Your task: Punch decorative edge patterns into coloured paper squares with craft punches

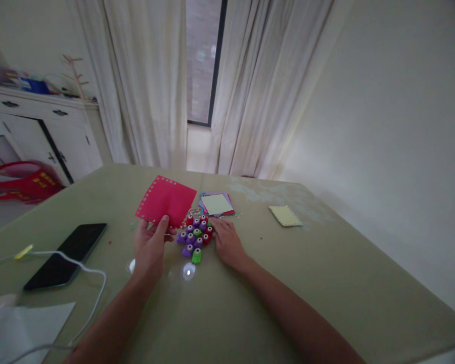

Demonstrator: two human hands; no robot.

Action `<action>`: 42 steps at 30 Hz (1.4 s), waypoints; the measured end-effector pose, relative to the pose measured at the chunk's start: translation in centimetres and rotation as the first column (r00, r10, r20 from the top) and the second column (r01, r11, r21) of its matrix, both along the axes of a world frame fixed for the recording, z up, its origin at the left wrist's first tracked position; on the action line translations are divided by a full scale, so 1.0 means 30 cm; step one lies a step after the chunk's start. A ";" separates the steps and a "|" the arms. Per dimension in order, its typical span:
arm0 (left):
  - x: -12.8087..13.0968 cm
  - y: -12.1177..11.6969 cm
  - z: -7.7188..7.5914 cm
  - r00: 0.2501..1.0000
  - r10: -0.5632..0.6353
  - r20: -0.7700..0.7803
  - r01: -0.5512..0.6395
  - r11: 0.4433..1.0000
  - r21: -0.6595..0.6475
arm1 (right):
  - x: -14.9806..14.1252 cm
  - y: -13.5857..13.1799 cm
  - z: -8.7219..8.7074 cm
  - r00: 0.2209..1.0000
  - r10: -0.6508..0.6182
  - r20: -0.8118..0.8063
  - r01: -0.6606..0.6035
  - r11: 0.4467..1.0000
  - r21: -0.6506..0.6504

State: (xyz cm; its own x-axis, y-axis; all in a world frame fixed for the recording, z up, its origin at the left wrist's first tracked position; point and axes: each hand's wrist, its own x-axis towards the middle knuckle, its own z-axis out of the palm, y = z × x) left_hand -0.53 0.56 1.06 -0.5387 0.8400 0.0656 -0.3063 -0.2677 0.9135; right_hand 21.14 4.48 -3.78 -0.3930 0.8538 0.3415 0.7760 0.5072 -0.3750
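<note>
My left hand (151, 245) is closed on a square sheet of red paper (169, 199), thumb in front and fingers behind. Small punched holes run along several of the sheet's edges, and it is held up tilted above the table. Just right of it stands a tight cluster of small craft punches (190, 238) in purple, red and green, with pale round tops. My right hand (227, 240) rests at the cluster's right side, fingers stretched out and the fingertips at the punches. Whether it presses on one I cannot tell. A green punch (196, 256) sits at the near end.
Behind the cluster lies a stack of coloured paper squares (217, 204) among tiny paper bits. A pale yellow square (285, 216) with punched edges lies farther right. At left are a black tablet (66, 258), a white cable (98, 273) and white paper (47, 323) on the table (227, 313).
</note>
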 end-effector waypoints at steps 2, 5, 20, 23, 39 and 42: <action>0.003 -0.001 -0.004 1.000 -0.004 -0.006 0.004 1.000 -0.009 | -0.040 0.002 -0.003 0.999 0.030 0.018 -0.030 1.000 -0.004; 0.005 -0.001 -0.007 1.000 -0.006 -0.010 0.006 1.000 -0.018 | -0.073 0.010 -0.008 0.996 0.084 0.029 -0.084 0.996 -0.018; 0.008 -0.013 -0.003 0.999 -0.026 -0.046 0.025 1.000 -0.013 | -0.026 -0.154 0.016 0.991 0.029 -0.128 -0.034 0.999 -0.041; 0.009 -0.013 -0.009 0.997 -0.016 -0.072 0.015 1.000 -0.016 | -0.037 -0.145 0.022 0.989 0.070 -0.133 -0.075 0.997 -0.036; 0.101 -0.095 -0.039 0.920 -0.283 -0.272 0.251 0.957 -0.147 | 0.070 -0.313 0.080 0.983 0.097 -0.159 -0.138 0.952 -0.273; 0.110 -0.109 -0.038 0.880 -0.296 -0.370 0.246 0.953 -0.179 | 0.103 -0.307 0.089 0.844 -0.169 -0.509 -0.087 0.893 -0.441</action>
State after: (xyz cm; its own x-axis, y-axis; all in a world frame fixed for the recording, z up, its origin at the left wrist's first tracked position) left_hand 2.77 -2.71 -0.08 -0.2414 0.9643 0.1086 0.0351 -0.1032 0.9940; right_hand 24.23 -4.73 -1.10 -0.2250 0.9714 0.0759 0.4126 0.1655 -0.8957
